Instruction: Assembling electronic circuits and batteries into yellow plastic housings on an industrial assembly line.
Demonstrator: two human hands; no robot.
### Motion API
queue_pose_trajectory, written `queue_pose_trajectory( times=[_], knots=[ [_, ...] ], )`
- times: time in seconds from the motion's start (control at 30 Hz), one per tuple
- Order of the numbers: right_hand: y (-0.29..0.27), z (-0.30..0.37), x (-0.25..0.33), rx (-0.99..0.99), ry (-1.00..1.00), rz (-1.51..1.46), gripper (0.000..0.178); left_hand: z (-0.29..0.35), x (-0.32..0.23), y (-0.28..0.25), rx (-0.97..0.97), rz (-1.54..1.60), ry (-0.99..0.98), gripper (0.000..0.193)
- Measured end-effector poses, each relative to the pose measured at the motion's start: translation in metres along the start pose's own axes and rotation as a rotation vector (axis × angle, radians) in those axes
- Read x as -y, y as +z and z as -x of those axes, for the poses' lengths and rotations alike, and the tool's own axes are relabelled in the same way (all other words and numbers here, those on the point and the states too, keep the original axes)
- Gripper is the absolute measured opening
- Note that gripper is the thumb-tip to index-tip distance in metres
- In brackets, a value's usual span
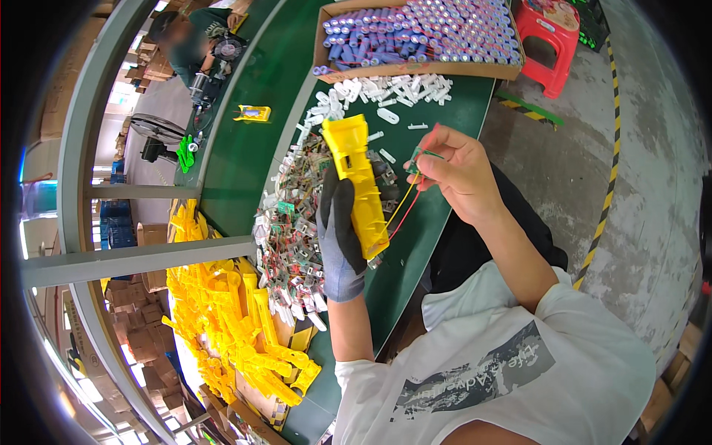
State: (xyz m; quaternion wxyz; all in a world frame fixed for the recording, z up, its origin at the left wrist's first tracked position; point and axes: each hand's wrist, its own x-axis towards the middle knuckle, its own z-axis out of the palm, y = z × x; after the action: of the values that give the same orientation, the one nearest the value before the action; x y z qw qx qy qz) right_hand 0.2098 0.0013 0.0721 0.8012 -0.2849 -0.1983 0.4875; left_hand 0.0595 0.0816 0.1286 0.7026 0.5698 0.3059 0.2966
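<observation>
My left hand (pixel 338 230), in a grey and black glove, is closed around a long yellow plastic housing (pixel 359 185), tilted upright over the green bench. Bare fingers of my right hand (pixel 460 169) pinch a small green circuit board (pixel 417 160) just right of the housing. From the board, red and yellow wires (pixel 406 205) run down to the housing's lower end. Below the left hand spreads a heap of small circuit boards with wires (pixel 288 237). Several small white plastic parts (pixel 386 90) lie beyond the housing.
A cardboard box (pixel 437 73) of purple cylindrical cells stands at the far end. Yellow plastic housings (pixel 222 319) pile up at the left, beside a grey metal frame (pixel 141 263). A red stool (pixel 549 41) is at the far right. Another person (pixel 194 46) works across the green belt (pixel 237 148).
</observation>
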Motion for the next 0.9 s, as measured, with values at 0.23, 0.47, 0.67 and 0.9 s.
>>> queue_pose_trajectory(
  times=[0.23,0.47,0.67,0.9],
  knots=[
    [0.004,0.000,-0.008,0.005,-0.193,0.235,0.016,0.002,0.021,0.009,0.055,-0.312,0.067,0.044],
    [-0.003,-0.005,-0.020,-0.069,-0.276,0.336,0.019,0.007,0.022,0.019,0.074,-0.097,-0.111,0.042],
    [-0.006,-0.011,-0.017,-0.027,-0.352,0.381,0.021,-0.001,0.025,0.023,0.084,-0.180,-0.005,0.037],
    [-0.013,-0.011,-0.019,0.000,-0.337,0.424,0.021,0.002,0.032,0.020,0.074,-0.125,-0.030,0.039]
  ],
)
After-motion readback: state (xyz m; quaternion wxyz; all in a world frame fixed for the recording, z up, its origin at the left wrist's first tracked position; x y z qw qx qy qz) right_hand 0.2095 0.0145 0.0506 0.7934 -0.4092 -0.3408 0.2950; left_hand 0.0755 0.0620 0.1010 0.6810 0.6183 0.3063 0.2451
